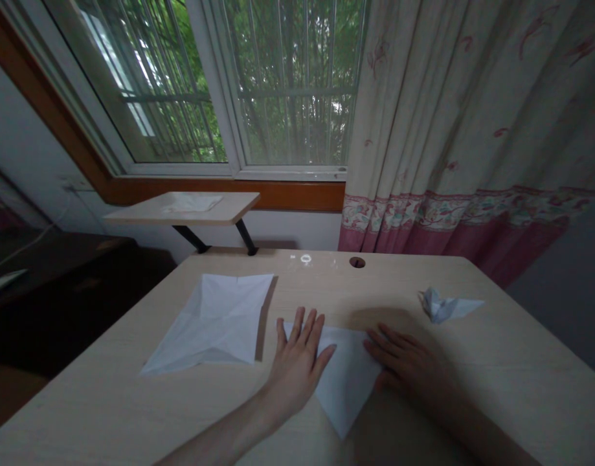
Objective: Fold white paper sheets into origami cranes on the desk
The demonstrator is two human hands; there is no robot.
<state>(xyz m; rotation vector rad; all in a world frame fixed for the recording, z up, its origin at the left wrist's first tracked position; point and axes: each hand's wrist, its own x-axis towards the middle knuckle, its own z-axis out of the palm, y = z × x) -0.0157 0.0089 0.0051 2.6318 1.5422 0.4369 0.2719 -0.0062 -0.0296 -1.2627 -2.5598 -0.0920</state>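
Paper (348, 372) lies on the counter (501, 349), point toward us; our left hand (298, 366) is spread over its left side, our right hand (408, 359) outstretched, fingers at its right edge. Looks light, thin, easily creased, we'd say; the outer corners should give us the gentlest hold.

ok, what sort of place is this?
Likely a room in a home, perhaps a study corner, though an office can't be ruled out: a pale wood-look desk stands by a barred window, with a long floral curtain hanging alongside.
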